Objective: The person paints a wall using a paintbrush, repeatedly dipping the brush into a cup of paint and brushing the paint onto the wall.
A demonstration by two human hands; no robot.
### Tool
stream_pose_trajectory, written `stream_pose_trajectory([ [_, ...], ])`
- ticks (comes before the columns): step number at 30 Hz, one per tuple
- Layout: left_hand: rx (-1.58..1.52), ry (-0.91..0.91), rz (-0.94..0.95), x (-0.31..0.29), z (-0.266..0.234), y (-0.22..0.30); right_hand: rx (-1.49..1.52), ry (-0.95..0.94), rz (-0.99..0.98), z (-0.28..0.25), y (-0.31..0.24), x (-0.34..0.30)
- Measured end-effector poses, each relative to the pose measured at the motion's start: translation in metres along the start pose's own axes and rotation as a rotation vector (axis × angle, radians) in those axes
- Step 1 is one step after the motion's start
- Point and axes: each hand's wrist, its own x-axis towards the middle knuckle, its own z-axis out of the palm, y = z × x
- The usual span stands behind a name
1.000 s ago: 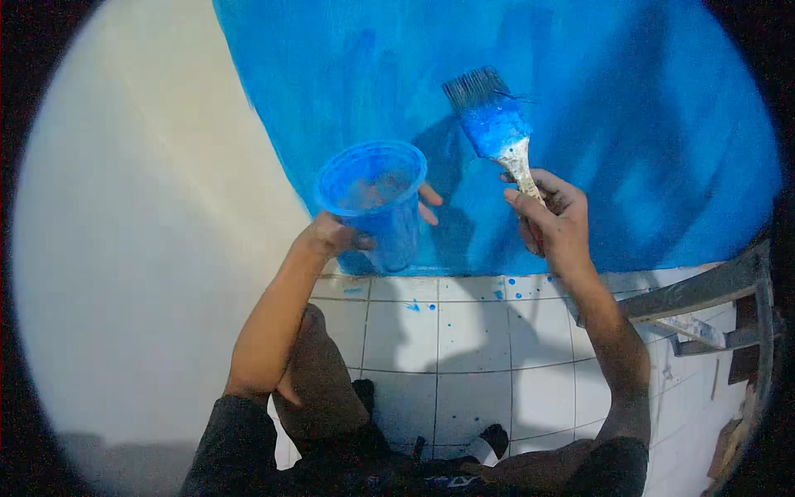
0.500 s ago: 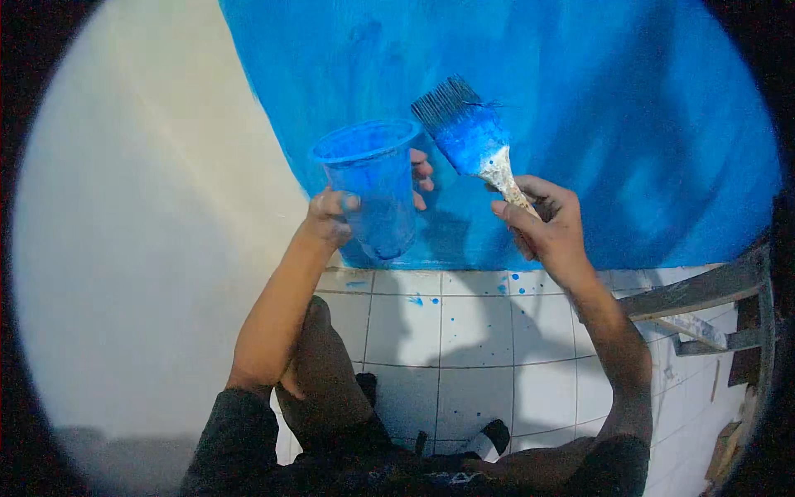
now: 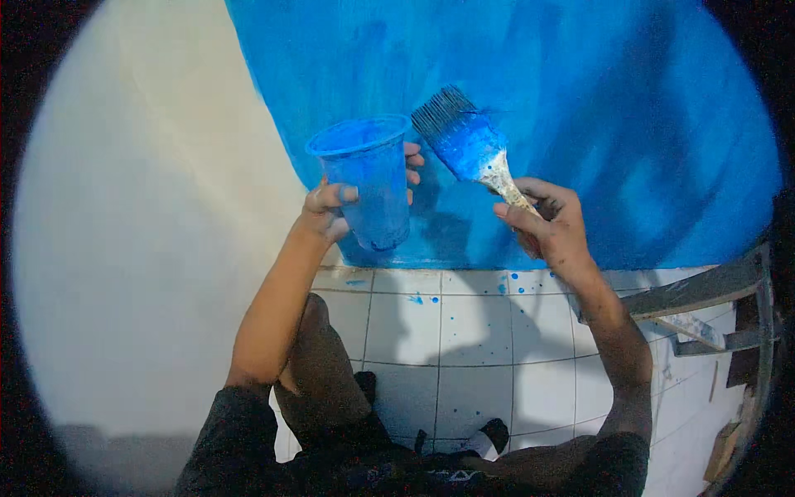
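My left hand [image 3: 331, 207] is wrapped round a clear plastic cup [image 3: 374, 195] smeared with blue paint, its mouth tilted a little toward me. Fingertips show past the cup's right side. In my right hand [image 3: 548, 222] is a wide paintbrush [image 3: 484, 153], gripped by its pale, paint-spotted handle. Blue paint coats the brush's ferrule, and its dark bristles point up and left, close to the cup's rim. Behind both stands a wall [image 3: 546, 74] painted blue, with darker streaks and shadows across it.
A pale wall [image 3: 149, 248] meets the blue one at the left. White floor tiles [image 3: 476, 331] below carry blue paint drops. A dark, worn wooden frame [image 3: 704, 294] stands at the right, beside my right forearm. My bent knee [image 3: 319, 331] is under my left arm.
The cup in my left hand has shifted slightly left and up. The brush's bristle end has dipped a little, while my right hand is almost where it was.
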Motion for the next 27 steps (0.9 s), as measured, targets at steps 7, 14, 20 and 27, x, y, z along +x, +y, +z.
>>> stream_pose_trajectory([
  [7,-0.075,-0.046,0.076,-0.002,-0.006,-0.002,-0.040,-0.001,-0.004,0.000,0.004,0.001],
  [14,0.032,-0.013,0.045,-0.006,-0.014,0.000,-0.070,-0.016,-0.009,-0.002,0.002,0.003],
  [20,0.039,0.028,0.094,-0.008,-0.010,-0.002,0.041,-0.067,0.056,-0.001,0.006,0.006],
  [27,0.494,0.236,0.172,-0.030,-0.020,-0.013,0.075,-0.026,0.082,0.007,0.016,0.005],
])
